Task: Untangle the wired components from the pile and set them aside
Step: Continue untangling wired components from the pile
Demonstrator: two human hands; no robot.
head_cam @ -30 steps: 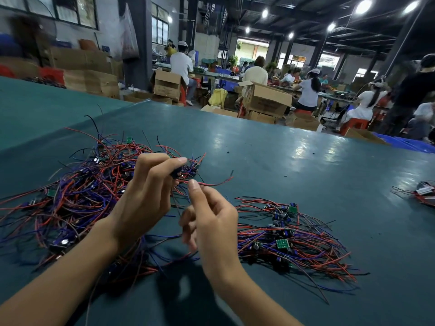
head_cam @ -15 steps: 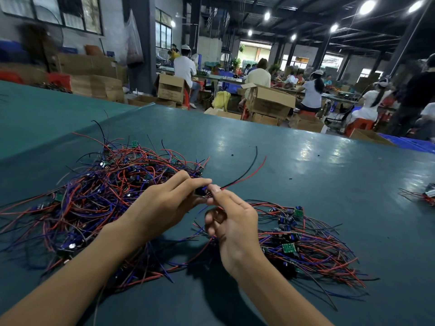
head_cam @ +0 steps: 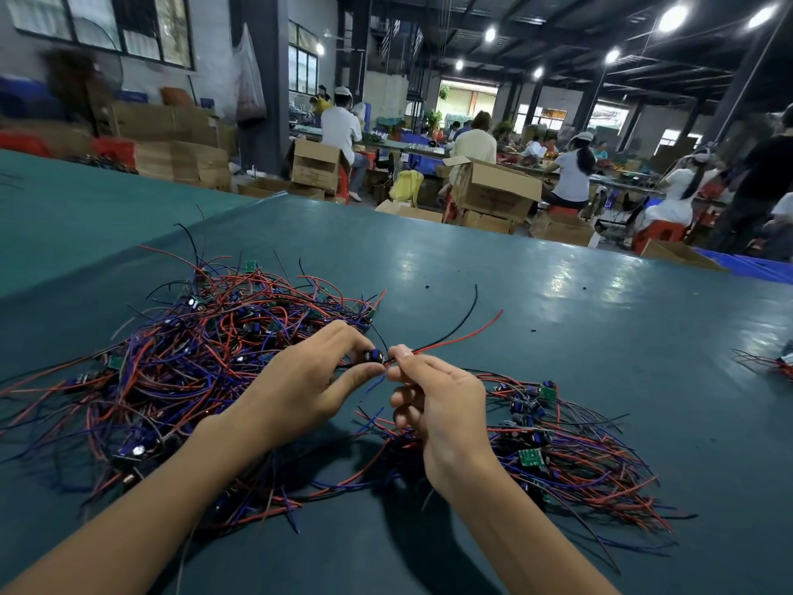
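A big tangled pile (head_cam: 180, 362) of red, blue and black wires with small green boards and dark capacitors lies on the left of the green table (head_cam: 558, 337). A smaller, looser pile (head_cam: 575, 448) lies to the right. Between them my left hand (head_cam: 309, 388) pinches a small wired component (head_cam: 377, 355) at its dark body. My right hand (head_cam: 433, 401) pinches that component's red and black wires (head_cam: 463, 332) right next to it; the wires stick up and to the right, free of both piles.
A few more wired parts (head_cam: 772, 362) lie at the table's right edge. Beyond the far edge stand cardboard boxes (head_cam: 493, 191) and several seated people (head_cam: 570, 173) at other benches.
Both hands came together above the gap between the piles. The component was lifted out of the left pile and its red and black wires now stretch freely to the right.
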